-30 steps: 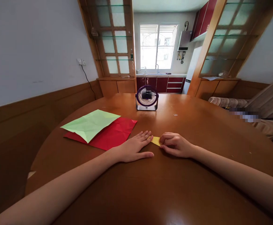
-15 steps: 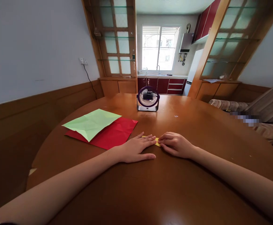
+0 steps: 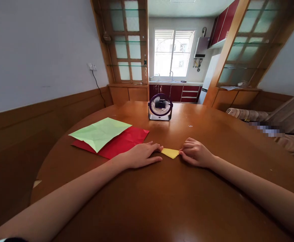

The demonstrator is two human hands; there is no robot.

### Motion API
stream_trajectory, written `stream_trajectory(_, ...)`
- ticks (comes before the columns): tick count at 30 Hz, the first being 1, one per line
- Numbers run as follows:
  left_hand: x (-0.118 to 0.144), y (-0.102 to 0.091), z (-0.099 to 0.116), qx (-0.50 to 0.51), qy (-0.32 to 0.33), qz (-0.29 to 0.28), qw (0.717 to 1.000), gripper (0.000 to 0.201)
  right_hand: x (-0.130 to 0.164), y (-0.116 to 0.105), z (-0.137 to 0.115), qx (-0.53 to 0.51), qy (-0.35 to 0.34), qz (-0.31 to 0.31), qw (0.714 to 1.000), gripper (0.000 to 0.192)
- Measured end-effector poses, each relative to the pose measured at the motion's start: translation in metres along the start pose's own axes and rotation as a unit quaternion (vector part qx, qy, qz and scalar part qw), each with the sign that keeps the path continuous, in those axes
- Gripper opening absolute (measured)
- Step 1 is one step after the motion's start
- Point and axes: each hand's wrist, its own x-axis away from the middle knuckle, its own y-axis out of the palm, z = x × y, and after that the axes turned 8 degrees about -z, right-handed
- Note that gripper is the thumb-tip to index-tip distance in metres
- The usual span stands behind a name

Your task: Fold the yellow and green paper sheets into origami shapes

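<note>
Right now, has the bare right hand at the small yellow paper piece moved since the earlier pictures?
Yes. Judged against the round, purple-rimmed desk fan, the bare right hand has shifted to the right.

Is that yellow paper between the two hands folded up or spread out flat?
Folded, it seems: the yellow paper is a compact, slant-edged shape, far smaller than the green sheet. How many layers, I cannot tell.
</note>
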Motion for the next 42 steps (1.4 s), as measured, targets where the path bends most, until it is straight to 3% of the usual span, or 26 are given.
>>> stream_trajectory(4, 0.0, -0.003, -0.008, -0.048, 0.002, 0.059, 0.997, 0.02, 0.001, 0.0, 0.001, 0.003, 0.005, 0.008, 1.0, 0.032)
stream_trajectory(9, 0.001, -0.001, -0.011, -0.142, 0.034, 0.09, 0.985, 0.026, 0.001, 0.001, 0.003, -0.011, 0.009, -0.003, 1.0, 0.033)
stream_trajectory(15, 0.001, 0.002, -0.007, -0.164, 0.113, 0.085, 0.976, 0.034, 0.0, 0.0, 0.002, -0.023, 0.011, -0.006, 1.0, 0.035)
stream_trajectory(21, -0.002, 0.008, 0.0, -0.193, 0.102, 0.09, 0.972, 0.033, -0.002, -0.002, 0.001, -0.037, 0.017, -0.016, 0.999, 0.036)
stream_trajectory(27, 0.0, 0.009, 0.006, -0.168, 0.063, 0.056, 0.982, 0.037, -0.003, 0.001, 0.0, -0.004, 0.014, -0.022, 1.0, 0.032)
stream_trajectory(31, 0.002, 0.007, 0.006, -0.161, 0.061, 0.047, 0.984, 0.036, -0.007, 0.003, -0.008, 0.031, 0.02, -0.011, 0.999, 0.03)
stream_trajectory(34, 0.002, 0.006, 0.005, -0.153, 0.06, 0.046, 0.985, 0.035, -0.013, 0.003, -0.018, 0.002, 0.014, 0.001, 1.0, 0.022)
stream_trajectory(38, 0.001, 0.006, 0.006, -0.148, 0.066, 0.056, 0.985, 0.034, -0.02, 0.006, -0.029, -0.052, 0.0, -0.033, 0.998, 0.023)
stream_trajectory(42, -0.001, 0.006, 0.006, -0.158, 0.079, 0.064, 0.982, 0.033, -0.022, 0.009, -0.03, -0.042, 0.003, -0.061, 0.997, 0.03)
